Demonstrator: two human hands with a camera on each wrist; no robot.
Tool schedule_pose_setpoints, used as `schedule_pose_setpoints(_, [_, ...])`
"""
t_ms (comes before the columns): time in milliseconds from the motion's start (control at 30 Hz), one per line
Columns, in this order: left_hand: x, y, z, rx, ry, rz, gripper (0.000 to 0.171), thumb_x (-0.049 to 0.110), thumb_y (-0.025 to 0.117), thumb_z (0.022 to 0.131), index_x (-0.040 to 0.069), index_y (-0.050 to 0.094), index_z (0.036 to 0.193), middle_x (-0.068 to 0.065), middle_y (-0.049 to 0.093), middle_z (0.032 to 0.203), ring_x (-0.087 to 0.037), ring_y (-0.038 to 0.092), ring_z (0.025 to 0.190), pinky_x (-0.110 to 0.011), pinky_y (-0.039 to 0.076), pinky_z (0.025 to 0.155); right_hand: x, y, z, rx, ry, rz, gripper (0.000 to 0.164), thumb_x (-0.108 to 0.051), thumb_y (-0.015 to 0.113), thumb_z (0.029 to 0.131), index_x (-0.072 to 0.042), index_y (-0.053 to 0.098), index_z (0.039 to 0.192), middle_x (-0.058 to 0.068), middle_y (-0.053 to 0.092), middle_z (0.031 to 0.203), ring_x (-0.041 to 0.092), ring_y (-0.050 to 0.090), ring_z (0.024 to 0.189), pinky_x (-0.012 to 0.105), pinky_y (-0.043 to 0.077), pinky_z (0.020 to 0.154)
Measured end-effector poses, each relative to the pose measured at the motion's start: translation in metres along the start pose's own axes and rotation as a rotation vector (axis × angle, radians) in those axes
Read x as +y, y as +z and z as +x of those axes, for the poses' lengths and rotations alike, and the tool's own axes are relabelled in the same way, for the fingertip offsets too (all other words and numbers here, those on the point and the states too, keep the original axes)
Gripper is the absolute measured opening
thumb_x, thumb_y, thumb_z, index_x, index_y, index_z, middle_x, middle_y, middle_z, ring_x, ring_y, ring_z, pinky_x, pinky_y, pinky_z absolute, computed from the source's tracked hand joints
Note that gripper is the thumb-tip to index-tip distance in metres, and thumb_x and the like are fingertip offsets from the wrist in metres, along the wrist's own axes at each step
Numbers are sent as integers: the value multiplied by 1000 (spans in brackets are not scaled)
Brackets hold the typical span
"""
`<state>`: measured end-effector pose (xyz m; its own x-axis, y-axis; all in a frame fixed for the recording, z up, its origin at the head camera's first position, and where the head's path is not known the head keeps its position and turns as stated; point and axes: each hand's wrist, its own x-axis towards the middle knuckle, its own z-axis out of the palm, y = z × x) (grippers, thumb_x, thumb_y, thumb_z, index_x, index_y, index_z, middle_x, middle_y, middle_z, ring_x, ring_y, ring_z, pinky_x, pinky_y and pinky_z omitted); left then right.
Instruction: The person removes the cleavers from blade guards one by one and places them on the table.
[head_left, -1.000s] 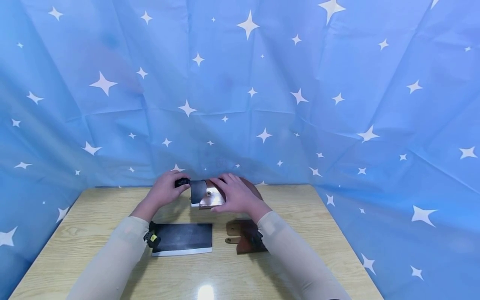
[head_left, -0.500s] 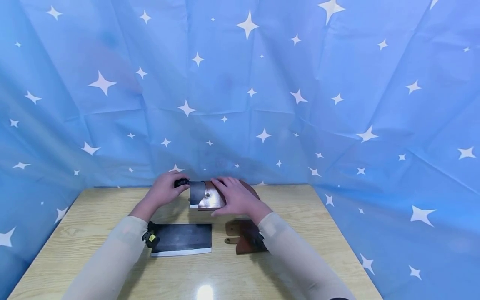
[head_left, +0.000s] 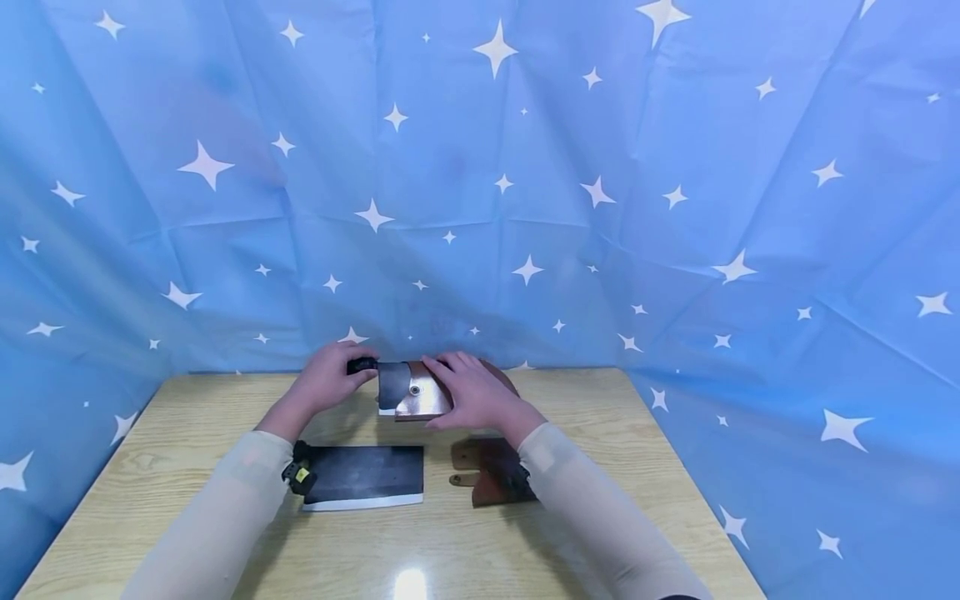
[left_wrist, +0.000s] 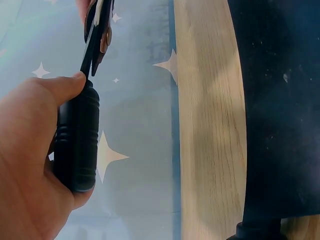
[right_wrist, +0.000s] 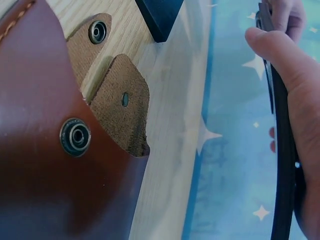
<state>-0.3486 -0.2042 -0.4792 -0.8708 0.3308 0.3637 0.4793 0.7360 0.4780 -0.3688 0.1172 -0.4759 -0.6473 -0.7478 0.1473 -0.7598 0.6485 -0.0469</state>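
My left hand (head_left: 327, 379) grips the black ridged handle (left_wrist: 77, 140) of a cleaver, thumb laid along its top near the blade. Part of the dark blade (head_left: 392, 385) shows between that handle and a brown leather sheath (head_left: 423, 398), which covers the rest. Around the sheath, my right hand (head_left: 480, 392) holds with thumb below and fingers over the top. Both are raised above the far part of the table. On edge in the left wrist view, the blade runs between the sheath's two leather sides. The sheath's far end is partly hidden behind my right hand.
A second cleaver (head_left: 367, 477) lies flat on the wooden table (head_left: 420, 542), its handle hidden under my left forearm. Right of it lies another brown leather sheath (head_left: 491, 475) with snap studs, partly under my right sleeve. A blue star-patterned cloth (head_left: 450, 167) hangs behind the table.
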Motion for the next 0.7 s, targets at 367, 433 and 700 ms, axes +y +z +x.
schedule_pose_setpoints(367, [-3,-2,-1,-25,-17,-20,33,22,80,105,7,79,134,-15,76,123,-38,69,110,-59,57,92,-1,-4,0,-24,5,-5,118,-77,81,85,-21,32,176,5,46,165,26,45,148,48,39,125])
schedule_pose_setpoints(433, [-3,-3,-1,-32,-16,-24,33,22,80,105,7,79,134,-15,76,123,-38,69,110,-59,57,92,0,-4,1,-23,-8,-7,118,-75,82,85,-21,31,176,5,47,164,26,45,147,48,39,124])
schedule_pose_setpoints(700, [-15,-8,-9,-17,-30,-36,30,19,80,104,6,79,131,-13,76,120,-37,70,108,-60,56,91,6,-3,-5,-43,7,-24,116,-70,85,84,-21,33,176,5,47,167,26,44,149,47,38,126])
